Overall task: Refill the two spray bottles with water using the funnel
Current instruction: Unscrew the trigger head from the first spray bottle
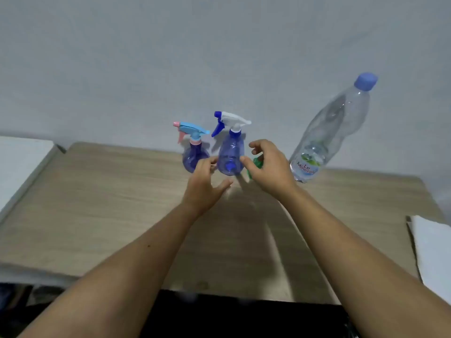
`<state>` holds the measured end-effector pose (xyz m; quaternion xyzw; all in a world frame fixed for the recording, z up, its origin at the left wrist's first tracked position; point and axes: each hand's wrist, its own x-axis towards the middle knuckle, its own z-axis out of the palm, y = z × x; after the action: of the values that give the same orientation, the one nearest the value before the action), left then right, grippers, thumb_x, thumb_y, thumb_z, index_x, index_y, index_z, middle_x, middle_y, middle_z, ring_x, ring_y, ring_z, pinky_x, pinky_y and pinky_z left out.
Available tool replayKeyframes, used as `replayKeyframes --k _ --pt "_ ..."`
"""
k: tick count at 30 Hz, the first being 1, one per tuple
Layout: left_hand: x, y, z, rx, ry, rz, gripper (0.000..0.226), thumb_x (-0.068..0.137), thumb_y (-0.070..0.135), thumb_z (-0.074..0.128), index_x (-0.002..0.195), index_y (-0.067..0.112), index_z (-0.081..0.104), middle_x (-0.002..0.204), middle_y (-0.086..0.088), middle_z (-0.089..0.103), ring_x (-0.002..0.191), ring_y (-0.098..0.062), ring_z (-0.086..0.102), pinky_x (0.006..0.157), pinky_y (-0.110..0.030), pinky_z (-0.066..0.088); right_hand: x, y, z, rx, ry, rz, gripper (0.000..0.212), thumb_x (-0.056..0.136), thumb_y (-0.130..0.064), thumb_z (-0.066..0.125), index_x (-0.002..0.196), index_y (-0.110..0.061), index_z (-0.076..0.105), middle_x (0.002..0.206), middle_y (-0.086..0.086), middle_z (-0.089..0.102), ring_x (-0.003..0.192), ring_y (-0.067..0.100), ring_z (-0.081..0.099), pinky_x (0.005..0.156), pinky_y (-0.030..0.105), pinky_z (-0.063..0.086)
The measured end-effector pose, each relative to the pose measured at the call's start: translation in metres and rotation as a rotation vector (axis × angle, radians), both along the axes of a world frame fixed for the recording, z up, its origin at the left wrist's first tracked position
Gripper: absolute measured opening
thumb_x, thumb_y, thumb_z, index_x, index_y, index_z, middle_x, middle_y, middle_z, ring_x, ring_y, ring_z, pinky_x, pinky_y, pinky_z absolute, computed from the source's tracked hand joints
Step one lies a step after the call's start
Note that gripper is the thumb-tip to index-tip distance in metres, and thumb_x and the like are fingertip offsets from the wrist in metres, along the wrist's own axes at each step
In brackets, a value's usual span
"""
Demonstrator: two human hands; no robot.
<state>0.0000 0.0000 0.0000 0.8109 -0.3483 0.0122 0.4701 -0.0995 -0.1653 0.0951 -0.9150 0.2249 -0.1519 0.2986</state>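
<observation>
Two translucent blue spray bottles stood upright side by side at the desk's (122, 203) far edge: a round one (194, 157) with a blue-pink trigger, a taller one (230, 154) with a white-blue trigger. A green funnel (255, 167) lay just right; a capped water bottle (327, 132) stood farther right.

Wall (146, 57): plain pale grey-blue, bare, evenly lit, straight beyond the fingertips.
Table (109, 203): light wood-grain top, butted against the wall, under the fingers.
White surface (22, 162): left of the fingers, beside the table.
White sheet (432, 252): right, nearer than the fingers.
</observation>
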Motion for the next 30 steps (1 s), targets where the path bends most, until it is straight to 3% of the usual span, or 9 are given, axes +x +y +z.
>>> replayKeyframes --k 4,9,13,14,16,19,25,30 --pt "0.015 -0.016 -0.015 0.047 0.059 0.059 0.09 0.078 0.034 0.096 0.149 0.005 0.049 0.134 -0.01 0.061 0.121 -0.019 0.06 0.102 -0.028 0.052 0.029 -0.007 -0.017 0.096 -0.047 -0.025 0.057 0.09 -0.044 0.076 0.139 -0.025 0.053 0.135 -0.006 0.057 0.114 0.013 0.059 0.094 0.039 0.056" --pt "0.02 -0.034 -0.018 -0.062 0.102 -0.006 0.066 0.085 0.017 0.091 0.141 0.015 0.057 0.12 0.021 0.057 0.111 0.012 0.056 0.098 -0.011 0.051 0.053 -0.016 -0.039 0.158 -0.089 -0.038 0.066 0.087 -0.045 0.081 0.142 -0.029 0.049 0.137 -0.009 0.056 0.117 0.01 0.058 0.098 0.036 0.058" --pt "0.024 -0.043 -0.029 -0.063 0.137 0.045 0.07 0.087 0.019 0.089 0.146 0.01 0.053 0.126 0.016 0.057 0.113 0.016 0.054 0.099 -0.006 0.045 0.061 -0.02 -0.043 0.188 -0.136 -0.016 0.061 0.088 -0.038 0.082 0.14 -0.025 0.053 0.135 -0.006 0.062 0.116 0.013 0.061 0.098 0.035 0.058" --pt "0.025 -0.044 -0.032 -0.063 0.139 0.062 0.071 0.087 0.019 0.088 0.147 0.011 0.052 0.129 0.012 0.058 0.115 0.015 0.053 0.1 -0.006 0.045 0.061 -0.02 -0.043 0.195 -0.141 -0.004 0.058 0.089 -0.037 0.082 0.139 -0.024 0.054 0.133 -0.006 0.063 0.114 0.013 0.062 0.097 0.035 0.059" --pt "0.025 -0.046 -0.035 -0.065 0.143 0.087 0.074 0.088 0.023 0.088 0.15 0.014 0.049 0.139 0.0 0.059 0.123 0.0 0.055 0.108 -0.021 0.05 0.061 -0.02 -0.042 0.207 -0.143 0.007 0.055 0.091 -0.033 0.081 0.138 -0.021 0.056 0.131 -0.003 0.065 0.112 0.014 0.063 0.096 0.034 0.059" --pt "0.023 -0.05 -0.039 -0.078 0.159 0.096 0.077 0.085 0.025 0.089 0.149 0.015 0.048 0.139 0.002 0.057 0.125 -0.018 0.062 0.105 -0.042 0.057 0.057 -0.018 -0.039 0.21 -0.157 0.004 0.054 0.092 -0.029 0.081 0.139 -0.019 0.057 0.132 -0.001 0.065 0.112 0.015 0.063 0.095 0.033 0.06" --pt "0.01 -0.041 -0.037 -0.11 0.165 0.068 0.082 0.079 0.047 0.084 0.144 0.009 0.052 0.138 -0.009 0.064 0.121 -0.019 0.067 0.098 -0.042 0.062 0.032 -0.008 -0.028 0.185 -0.159 0.03 0.051 0.093 -0.026 0.08 0.137 -0.018 0.056 0.134 -0.002 0.063 0.112 0.014 0.062 0.091 0.028 0.058" --pt "-0.016 -0.019 -0.028 -0.101 0.034 0.057 0.09 0.076 0.056 0.081 0.142 0.0 0.056 0.131 -0.017 0.065 0.112 -0.028 0.069 0.088 -0.046 0.065 -0.003 0.009 -0.017 0.147 -0.161 0.039 0.049 0.093 -0.028 0.08 0.135 -0.018 0.057 0.132 -0.002 0.064 0.107 0.015 0.061 0.08 0.014 0.05"
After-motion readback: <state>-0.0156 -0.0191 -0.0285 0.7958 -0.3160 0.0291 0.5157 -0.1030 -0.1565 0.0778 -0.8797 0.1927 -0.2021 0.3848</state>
